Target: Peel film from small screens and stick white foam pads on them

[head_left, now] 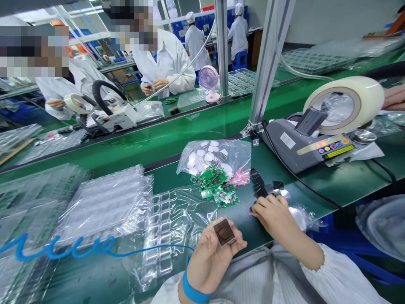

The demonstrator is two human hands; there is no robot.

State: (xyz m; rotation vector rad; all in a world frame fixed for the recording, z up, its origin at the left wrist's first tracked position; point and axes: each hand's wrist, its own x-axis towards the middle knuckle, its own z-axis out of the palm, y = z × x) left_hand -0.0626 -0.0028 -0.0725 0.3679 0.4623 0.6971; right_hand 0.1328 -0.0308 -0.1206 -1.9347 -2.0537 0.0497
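Observation:
My left hand [218,249], with a blue band at its wrist, grips a small square dark screen [224,232] with a lighter edge, tilted up toward me. Over the green table my right hand [270,211] is closed, palm down. A small pink strip [251,214] pokes out at its fingertips. Just beyond that hand lie black pieces of tape or foam [258,182]. Several green circuit boards [210,181] are heaped between and beyond my hands. Beside them lie pink tabs [240,177] and a clear bag of white pieces [209,157].
Clear plastic trays [104,202] are stacked at the left, with a coiled blue cord [79,247] crossing them. A grey tape dispenser [297,143] stands at the right, its black cable running along the table. Co-workers in white coats [167,59] are beyond the green divider.

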